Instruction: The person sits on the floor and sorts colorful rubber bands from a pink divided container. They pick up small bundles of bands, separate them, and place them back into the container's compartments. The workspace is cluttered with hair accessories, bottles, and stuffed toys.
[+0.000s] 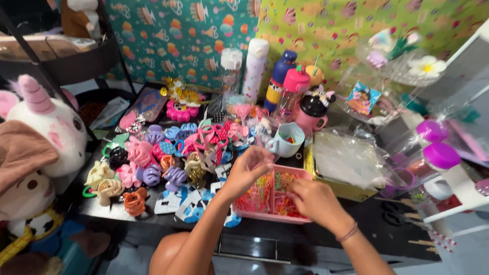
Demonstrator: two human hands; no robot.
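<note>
A person's two hands work over a pink tray (300, 173) with compartments, which sits on the dark tabletop (117, 209) near its front edge. The tray is full of tiny elastic bands (257, 196) in pink, orange and yellow. The left hand (248, 170) hangs above the tray's left part with its fingers bent and pinched close together; what it pinches is too small to see. The right hand (313, 198) reaches down into the right part of the tray, fingers curled among the little bands, and it is hard to tell if it holds any. A thin bracelet (348, 233) goes round the right wrist. At nine o'clock from the tray lies a big heap of claw hair clips (147, 165) in pink, purple, blue, cream and orange. At twelve o'clock stands a pale blue cup (288, 140), and behind it a row of drink bottles (254, 69) in white, blue and pink. At three o'clock from the tray lies a pile of clear plastic bags (351, 160) on a yellow box. Far off at nine o'clock sits a white unicorn plush toy (43, 127) with a pink horn.
</note>
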